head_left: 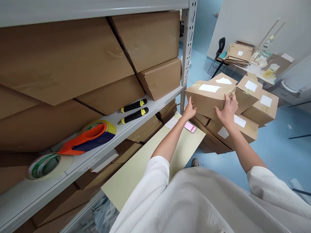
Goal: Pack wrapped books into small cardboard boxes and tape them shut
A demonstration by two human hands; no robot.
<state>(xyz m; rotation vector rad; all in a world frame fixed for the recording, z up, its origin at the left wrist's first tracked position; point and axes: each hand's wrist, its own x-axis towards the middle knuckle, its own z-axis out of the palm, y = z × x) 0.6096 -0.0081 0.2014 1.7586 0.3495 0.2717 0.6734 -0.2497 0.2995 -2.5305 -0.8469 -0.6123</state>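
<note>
A cardboard box (206, 102) with a white label on top is held between my two hands, at the left side of a pile of labelled boxes (250, 94). My left hand (190, 109) presses against the box's left end. My right hand (227, 108) grips its right end, with the fingers over the upper corner. Below my left hand, a phone (190, 126) with a pink screen lies on a pale yellow board (138, 171). The undersides of the box and some of the pile are hidden.
On the metal shelf (155, 105) at left are large boxes (60, 58), two black-yellow cutters (133, 111), an orange tape dispenser (85, 139) and a tape roll (46, 166). Behind the pile stand a chair (220, 48) and a table (257, 72) with flattened cardboard.
</note>
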